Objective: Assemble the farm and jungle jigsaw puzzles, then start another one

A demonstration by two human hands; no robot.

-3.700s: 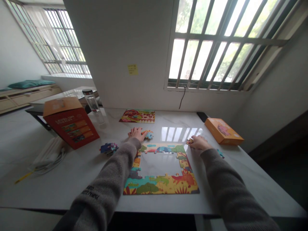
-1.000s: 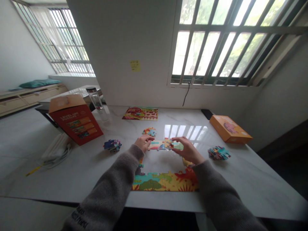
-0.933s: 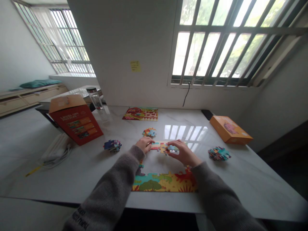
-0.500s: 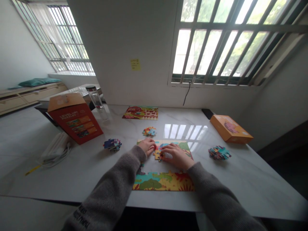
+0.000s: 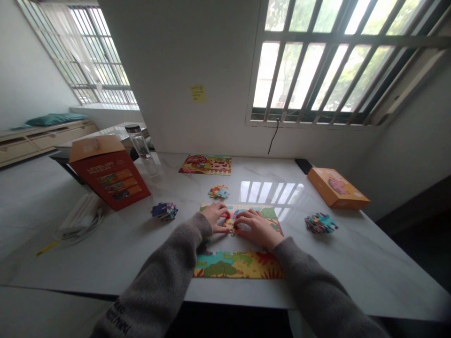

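The jigsaw puzzle (image 5: pixel 243 265) lies flat near the front edge of the counter (image 5: pixel 352 263), its middle only partly filled. The right hand (image 5: pixel 256 228) presses on pieces there, fingers stretched flat. The left hand (image 5: pixel 214 217) touches the pieces just beside it, fingers bent; I cannot tell whether they grip. A heap of loose pieces (image 5: pixel 320 223) lies to the right, and a red box (image 5: pixel 109 173) stands to the left.

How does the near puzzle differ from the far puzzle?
The near puzzle shows bare table in its middle; the far puzzle shows no gaps. Your left hand and right hand rest on the near puzzle; the far puzzle lies untouched. Both are colourful and lie flat on the table.
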